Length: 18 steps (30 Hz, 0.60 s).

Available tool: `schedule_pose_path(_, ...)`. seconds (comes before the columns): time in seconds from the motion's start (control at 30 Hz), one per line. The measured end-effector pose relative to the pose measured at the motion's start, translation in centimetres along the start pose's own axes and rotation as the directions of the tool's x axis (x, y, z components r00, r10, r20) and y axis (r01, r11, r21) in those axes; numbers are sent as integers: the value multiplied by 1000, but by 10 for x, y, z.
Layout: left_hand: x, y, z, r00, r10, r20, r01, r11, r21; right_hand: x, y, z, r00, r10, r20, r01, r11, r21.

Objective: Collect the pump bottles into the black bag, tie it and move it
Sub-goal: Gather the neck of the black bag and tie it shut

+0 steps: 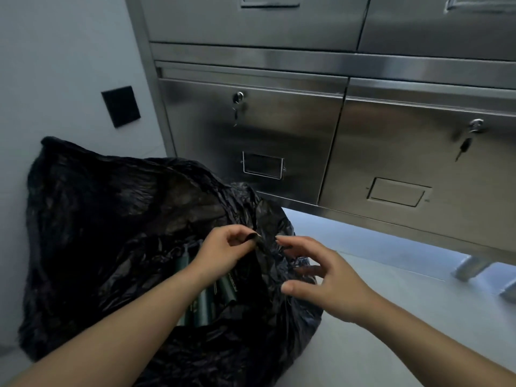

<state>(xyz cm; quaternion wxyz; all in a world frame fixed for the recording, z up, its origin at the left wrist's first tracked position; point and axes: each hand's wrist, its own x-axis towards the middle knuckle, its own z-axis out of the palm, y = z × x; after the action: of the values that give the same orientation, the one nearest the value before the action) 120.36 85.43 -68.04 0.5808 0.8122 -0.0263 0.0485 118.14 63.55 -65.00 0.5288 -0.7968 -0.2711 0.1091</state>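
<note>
left grip (223, 250) pinches the rim of the crinkled black plastic bag (97, 219), above the dark green pump bottles (223, 292) inside; right grip (326, 286), spread and empty, sits just right of that pinch.

Places taken from the left hand (220, 251) grip. Beyond it and to its right: stainless steel cabinet (282, 135), two rows of drawers. Both lower drawers have a lock with a hanging key (463, 148) and a label holder (262, 169). Far right of the grip: metal cabinet feet (472, 268). Above-left: pale wall (55, 65) with black square plate (121, 106). Right and below: pale floor (377, 336). Dim light, brighter under the cabinet.
</note>
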Motion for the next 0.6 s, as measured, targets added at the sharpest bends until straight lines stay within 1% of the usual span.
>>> schedule_pose_path(0.13,-7,4,0,1000,12,13,-13,1000,23,-3,-7,17,995,-99,-26,96,990,-105)
schedule_pose_path(0.2,-8,7,2,1000,9,17,-10,1000,22,-3,-4,21,988,-125,-95,112,984,-137)
schedule_pose_path(0.23,-9,9,2,1000,7,22,-7,1000,22,-2,-2,22,981,-124,-146,105,986,-130)
schedule_pose_path(0.3,-9,12,2,999,5,43,-6,1000,25,2,2,18,968,-73,-239,54,995,-83)
schedule_pose_path(0.4,-11,10,-4,997,-5,82,2,999,38,9,6,8,952,-8,-307,-1,1000,-30)
schedule_pose_path(0.47,-13,10,-10,994,-19,110,16,1000,26,14,7,6,936,-3,-352,2,1000,-4)
schedule_pose_path(0.6,-17,16,-9,985,-41,165,36,999,32,28,5,11,892,-32,-450,53,998,35)
